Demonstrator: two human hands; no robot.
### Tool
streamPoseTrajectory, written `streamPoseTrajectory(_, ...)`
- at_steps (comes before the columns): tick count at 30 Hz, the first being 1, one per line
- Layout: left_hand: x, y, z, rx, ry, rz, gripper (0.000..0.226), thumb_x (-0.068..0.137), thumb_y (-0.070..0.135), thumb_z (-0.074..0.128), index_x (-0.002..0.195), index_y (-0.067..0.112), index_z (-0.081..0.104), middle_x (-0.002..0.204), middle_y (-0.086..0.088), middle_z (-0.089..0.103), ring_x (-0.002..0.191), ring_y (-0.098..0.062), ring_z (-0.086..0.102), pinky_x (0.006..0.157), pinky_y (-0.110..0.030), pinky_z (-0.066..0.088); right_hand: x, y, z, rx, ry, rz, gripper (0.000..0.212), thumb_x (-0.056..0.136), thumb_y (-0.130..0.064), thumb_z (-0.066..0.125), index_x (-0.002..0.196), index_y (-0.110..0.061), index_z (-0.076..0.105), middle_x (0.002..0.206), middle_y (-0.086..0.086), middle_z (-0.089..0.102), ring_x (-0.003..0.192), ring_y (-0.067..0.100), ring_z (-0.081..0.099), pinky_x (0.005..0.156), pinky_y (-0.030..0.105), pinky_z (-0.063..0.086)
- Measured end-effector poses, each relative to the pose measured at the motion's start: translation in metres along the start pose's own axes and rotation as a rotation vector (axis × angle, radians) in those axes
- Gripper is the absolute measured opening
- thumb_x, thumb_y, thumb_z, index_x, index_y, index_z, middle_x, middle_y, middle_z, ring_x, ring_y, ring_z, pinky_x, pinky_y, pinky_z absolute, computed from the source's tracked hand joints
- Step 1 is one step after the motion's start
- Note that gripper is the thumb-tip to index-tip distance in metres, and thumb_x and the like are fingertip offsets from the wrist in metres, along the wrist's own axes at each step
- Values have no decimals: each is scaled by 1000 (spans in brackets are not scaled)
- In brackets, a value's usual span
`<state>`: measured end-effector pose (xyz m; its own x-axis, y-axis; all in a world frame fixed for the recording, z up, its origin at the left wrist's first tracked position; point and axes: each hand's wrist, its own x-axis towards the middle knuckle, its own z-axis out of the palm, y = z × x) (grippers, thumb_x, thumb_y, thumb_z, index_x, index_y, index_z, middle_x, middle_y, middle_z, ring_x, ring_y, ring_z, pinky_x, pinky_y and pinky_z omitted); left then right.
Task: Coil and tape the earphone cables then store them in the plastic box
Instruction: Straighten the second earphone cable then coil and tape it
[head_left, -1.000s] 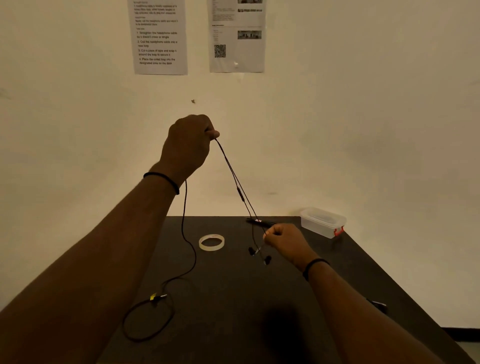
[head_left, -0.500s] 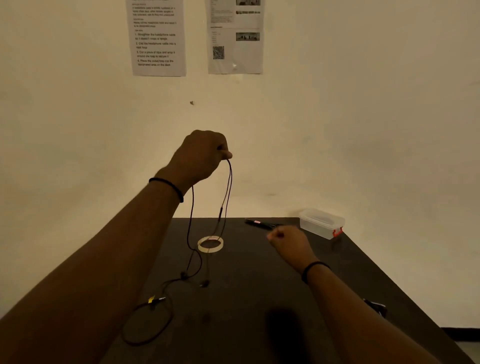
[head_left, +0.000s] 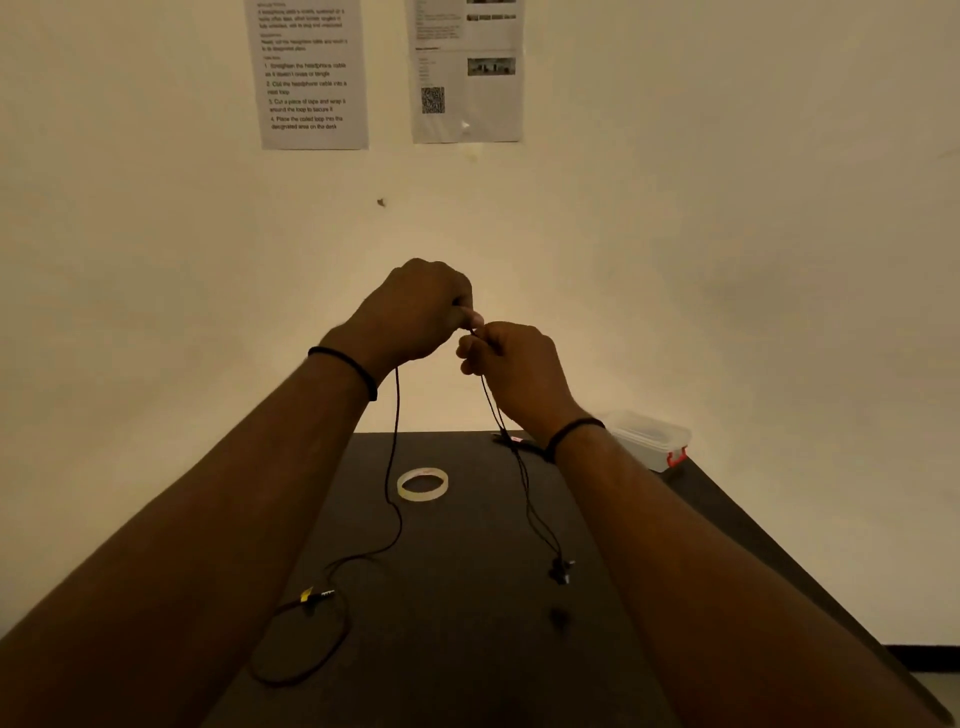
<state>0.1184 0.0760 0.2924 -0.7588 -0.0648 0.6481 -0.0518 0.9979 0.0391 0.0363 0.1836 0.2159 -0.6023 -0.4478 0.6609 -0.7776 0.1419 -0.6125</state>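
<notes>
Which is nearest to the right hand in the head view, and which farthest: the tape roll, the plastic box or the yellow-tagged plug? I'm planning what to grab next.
From the right hand, raised above the table's far edge:
1. Tape roll, below and a little left, mid-table.
2. Plastic box, at the far right corner; close to the tape's distance, so that order is uncertain.
3. Yellow-tagged plug, near left, clearly farthest.

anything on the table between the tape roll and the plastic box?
Head view: a dark pen-like item lies there, partly hidden by the right wrist; earphone cable hangs across that stretch. Tape roll, plastic box.
</notes>
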Motion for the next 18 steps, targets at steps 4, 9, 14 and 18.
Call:
streamPoseTrajectory(4, -1, -9, -10, 18, 121, -76, 22, 91, 31, 64, 86, 11, 69, 86, -3, 70, 87, -25, 58, 68, -31, 36, -21, 26, -2, 9, -44, 26, 25, 102, -29, 49, 89, -18, 68, 82, -6, 69, 81, 9, 66, 80, 22, 50)
streamPoseTrajectory(9, -6, -12, -2, 16, 60, -140, 23, 92, 31, 63, 89, 10, 69, 95, -5, 71, 95, -26, 61, 73, -32, 43, -49, 67, 2, 61, -91, 131, 25, 103, -23, 46, 87, -24, 65, 74, -7, 66, 71, 4, 64, 74, 19, 51)
streamPoseTrajectory(14, -11, -17, 11, 11, 73, -159, 25, 94, 31, 61, 86, 8, 67, 91, -8, 70, 93, -29, 60, 69, -30, 36, -64, 76, 7, 124, -148, 189, 28, 104, -22, 43, 89, -18, 67, 71, -5, 62, 64, 3, 55, 63, 13, 45)
streamPoseTrajectory(18, -10, -27, 2, 45, 185, -167, 23, 98, 23, 55, 93, 4, 69, 101, -8, 72, 99, -31, 61, 72, -33, 41, -83, 96, 10, 85, -257, 266, 24, 103, -20, 43, 90, -16, 63, 76, -2, 61, 68, 7, 55, 67, 16, 45)
